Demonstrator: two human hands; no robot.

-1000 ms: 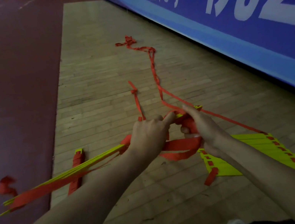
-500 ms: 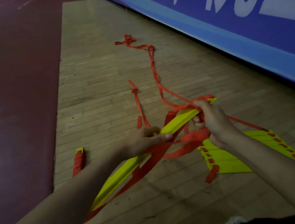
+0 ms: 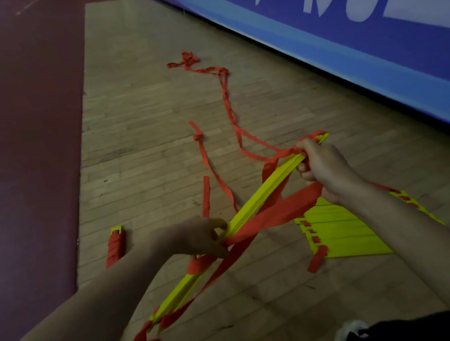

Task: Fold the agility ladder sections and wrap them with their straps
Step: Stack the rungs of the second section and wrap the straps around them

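Item: agility ladder, folding in progress. Left hand [image 3: 196,239]: fingers curled round the middle of the rung bundle [image 3: 263,195], pinching it. Right hand [image 3: 323,167]: closed tight on the bundle's far end, with red strap [image 3: 284,211] running under the wrist. The bundle is held in the air, slanting from near the person's feet up toward the blue banner [image 3: 375,41]. Risks, as judged: the strap sags loose, so a slackened grip would let the rungs fan apart, and the trailing strap [image 3: 226,101] may snag or tangle as it is drawn in. Count: 2 hands; 1 held bundle, rungs too tightly packed to count; 1 wrapped section [image 3: 115,248] on the wooden floor [image 3: 136,125] at left; 1 flat yellow section [image 3: 348,236] at right, unwrapped.
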